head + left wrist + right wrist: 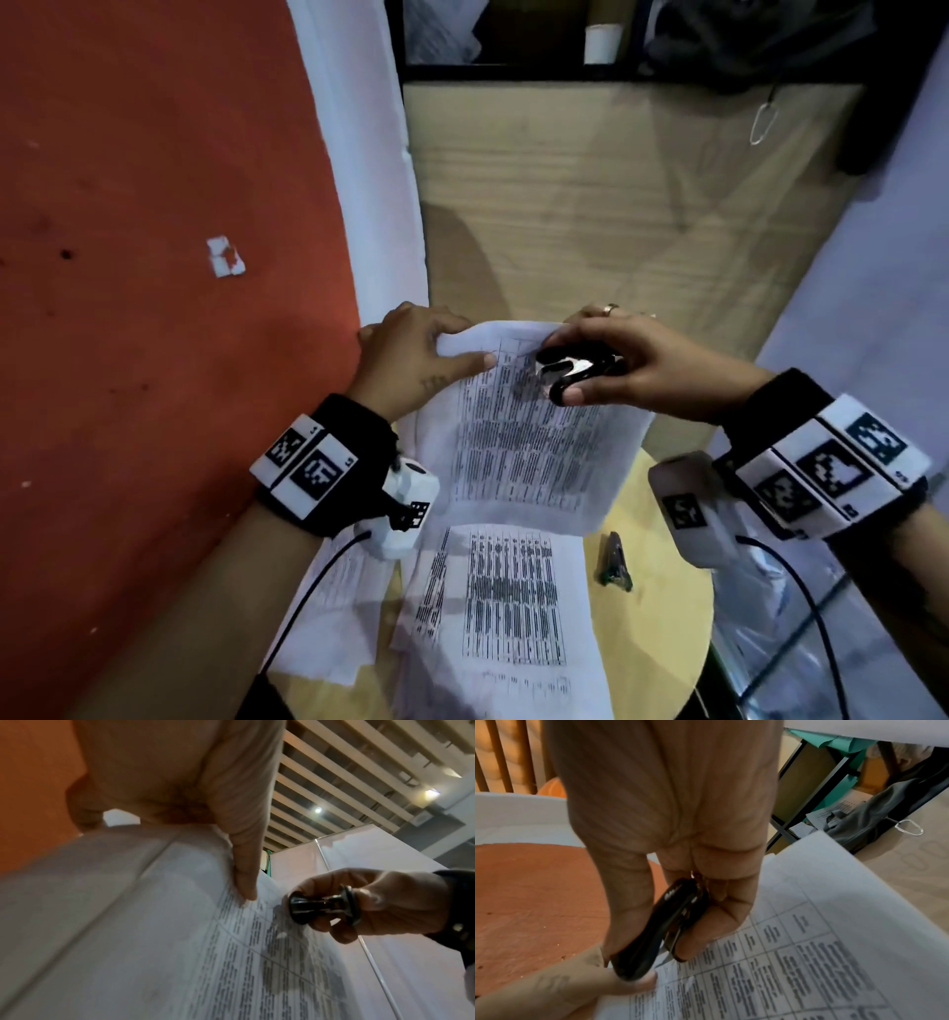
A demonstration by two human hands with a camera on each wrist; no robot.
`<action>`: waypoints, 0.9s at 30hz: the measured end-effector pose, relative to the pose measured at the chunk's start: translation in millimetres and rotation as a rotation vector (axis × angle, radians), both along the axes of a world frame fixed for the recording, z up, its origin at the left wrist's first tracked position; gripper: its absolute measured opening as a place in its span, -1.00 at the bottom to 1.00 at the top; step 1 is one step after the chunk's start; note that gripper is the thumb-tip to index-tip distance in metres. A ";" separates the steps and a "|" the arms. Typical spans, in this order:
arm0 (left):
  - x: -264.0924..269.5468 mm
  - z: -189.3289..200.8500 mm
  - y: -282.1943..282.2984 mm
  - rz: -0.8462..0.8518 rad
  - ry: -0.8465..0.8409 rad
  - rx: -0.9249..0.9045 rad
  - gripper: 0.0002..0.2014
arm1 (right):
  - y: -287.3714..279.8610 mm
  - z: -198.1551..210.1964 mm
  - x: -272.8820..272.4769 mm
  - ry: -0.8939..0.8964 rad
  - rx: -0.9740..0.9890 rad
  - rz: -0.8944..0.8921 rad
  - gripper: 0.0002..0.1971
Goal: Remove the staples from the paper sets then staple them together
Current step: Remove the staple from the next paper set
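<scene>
My left hand (457, 352) pinches the top left corner of a printed paper set (529, 452), thumb (244, 874) on top, and holds it raised and tilted above the table. My right hand (562, 370) grips a black staple remover (590, 366) between thumb and fingers. The remover's metal claws (670, 949) sit against the sheet's top edge, close to the left thumb (618, 981). In the left wrist view the staple remover (323, 906) touches the paper (154, 923). No staple is visible. A second printed set (508, 606) lies flat on the table below.
The round wooden table (662, 632) also carries a dark stapler (613, 562) to the right of the flat set and more sheets (334, 616) on the left. An orange floor (154, 308) lies to the left, a wooden panel (616, 205) ahead, and clear plastic (760, 616) at right.
</scene>
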State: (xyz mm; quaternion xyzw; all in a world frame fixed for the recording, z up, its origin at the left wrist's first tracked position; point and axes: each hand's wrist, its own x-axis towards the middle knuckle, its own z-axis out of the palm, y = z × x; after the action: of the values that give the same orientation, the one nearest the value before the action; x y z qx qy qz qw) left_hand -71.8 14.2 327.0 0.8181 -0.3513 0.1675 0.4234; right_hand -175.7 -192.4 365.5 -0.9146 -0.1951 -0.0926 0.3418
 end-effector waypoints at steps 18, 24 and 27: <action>-15.0 11.8 5.7 -0.064 0.091 -0.113 -0.75 | 4.9 -12.7 -5.5 -0.246 0.076 -0.250 -0.58; -20.2 19.3 1.7 -0.089 0.081 -0.177 -0.84 | 30.9 -14.2 -8.7 -0.710 0.087 -0.423 -0.56; -20.0 23.6 1.4 -0.116 0.094 -0.193 -0.48 | 44.2 -13.8 -4.6 -0.770 0.008 -0.291 -0.60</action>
State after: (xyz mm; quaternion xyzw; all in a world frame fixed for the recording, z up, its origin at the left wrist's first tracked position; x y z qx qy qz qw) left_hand -91.8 15.5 350.6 0.7587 -0.3600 0.1373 0.5253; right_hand -180.3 -148.3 351.7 -0.8299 -0.1771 -0.4762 0.2306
